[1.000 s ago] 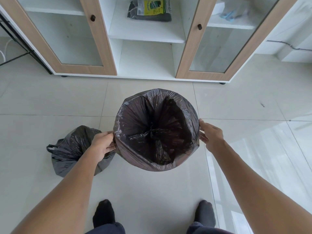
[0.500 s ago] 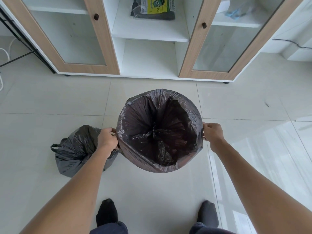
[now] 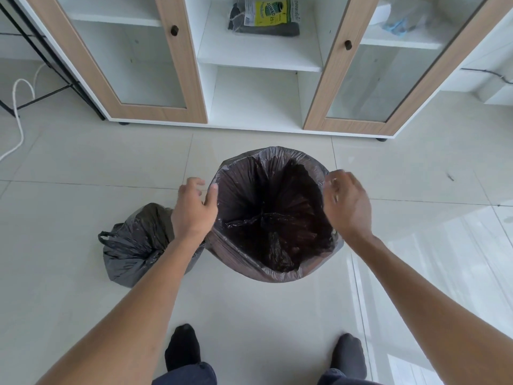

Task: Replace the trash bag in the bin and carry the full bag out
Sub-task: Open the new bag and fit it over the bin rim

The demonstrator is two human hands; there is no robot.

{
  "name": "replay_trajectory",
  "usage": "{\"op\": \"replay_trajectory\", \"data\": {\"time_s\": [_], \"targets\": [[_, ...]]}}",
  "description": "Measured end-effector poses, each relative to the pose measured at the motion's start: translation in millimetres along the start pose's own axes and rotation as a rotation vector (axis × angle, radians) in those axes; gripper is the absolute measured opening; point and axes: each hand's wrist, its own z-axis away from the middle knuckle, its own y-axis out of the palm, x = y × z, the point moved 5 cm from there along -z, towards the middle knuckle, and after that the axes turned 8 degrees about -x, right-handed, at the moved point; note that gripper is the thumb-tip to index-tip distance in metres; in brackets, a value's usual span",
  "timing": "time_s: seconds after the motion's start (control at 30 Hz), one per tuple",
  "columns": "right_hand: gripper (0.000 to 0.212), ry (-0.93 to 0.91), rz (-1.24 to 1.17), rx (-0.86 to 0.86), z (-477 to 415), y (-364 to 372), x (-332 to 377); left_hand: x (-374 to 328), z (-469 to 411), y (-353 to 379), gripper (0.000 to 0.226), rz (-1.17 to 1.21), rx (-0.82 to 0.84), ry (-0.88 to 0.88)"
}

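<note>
Both hands up off the bin sides versus half a second ago, when each gripped the rim fold at mid-height. Left hand (image 3: pixel 194 209) now at the left lip, thumb touching the liner edge, fingers spread, nothing clamped. Right hand (image 3: pixel 347 204) lifted over the right lip, blurred from motion, fingers loosely curled; contact with the plastic impossible to tell, apparently holding nothing. Reads as the tucking step done or nearly done, hands releasing.

Bin (image 3: pixel 249 259) standing on the tiled floor (image 3: pixel 83 168) between the feet and the cabinet (image 3: pixel 255 54), fully wrapped by the fresh black liner (image 3: pixel 272 218). Liner folded over the whole rim, pleated inside, bottom seam visible, no rubbish in it. Replacement half of the task likely complete.

Full trash bag (image 3: pixel 133 245) on the floor just left of the bin, touching or nearly touching its side, partly behind the left forearm. Top knotted, handle loop sticking out on the left. Not yet picked up; carry-out still to do. Probable next move: left hand down to that knot or loop.

Cabinet doors open. Pack of spare bags (image 3: pixel 263 16) with yellow label on the middle shelf; lower middle compartment bare. Pale bluish item top right behind glass, unclear.
</note>
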Motion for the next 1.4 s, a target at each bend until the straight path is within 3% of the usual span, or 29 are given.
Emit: {"op": "replay_trajectory", "data": {"time_s": [0.1, 0.23, 0.37, 0.47, 0.63, 0.7, 0.8, 0.87, 0.9, 1.03, 1.1, 1.23, 1.4], "targets": [[0.019, -0.221, 0.054, 0.305, 23, 41, 24, 1, 12, 18, 0.054, -0.046, 0.179, 0.090], [0.060, -0.287, 0.253, 0.788, 65, 115, 25, 12, 23, 27, 0.058, -0.081, 0.265, 0.076], [0.069, -0.308, 0.434, 1.036, 90, 173, 18, 13, 27, 27, 0.056, -0.071, 0.247, 0.049], [0.065, -0.212, 0.536, 1.203, 107, 200, 0, 15, 28, 29, 0.055, -0.066, 0.241, 0.063], [0.070, -0.108, 0.670, 1.440, 119, 199, -15, 10, 28, 31, 0.054, -0.075, 0.225, 0.048], [0.065, -0.151, 0.645, 1.355, 107, 191, -7, 8, 29, 30, 0.054, -0.080, 0.214, 0.044], [0.038, -0.250, 0.484, 0.942, 78, 178, 18, 7, 29, 31, 0.053, -0.073, 0.191, 0.039], [0.036, -0.274, 0.375, 0.755, 68, 175, 25, 7, 29, 31, 0.052, -0.079, 0.182, 0.034], [0.043, -0.278, 0.375, 0.785, 69, 180, 21, 6, 29, 31, 0.052, -0.081, 0.178, 0.033], [0.070, -0.133, 0.592, 1.235, 102, 203, -17, 7, 31, 32, 0.052, -0.127, 0.194, 0.016], [0.072, -0.019, 0.559, 1.286, 106, 200, -23, 8, 31, 32, 0.051, -0.167, 0.234, -0.025], [0.062, -0.094, 0.417, 1.118, 80, 166, 4, 7, 28, 31, 0.047, -0.162, 0.284, -0.049], [0.034, -0.297, 0.292, 0.625, 37, 72, 39, 10, 29, 19, 0.044, -0.264, 0.275, 0.027]]}}
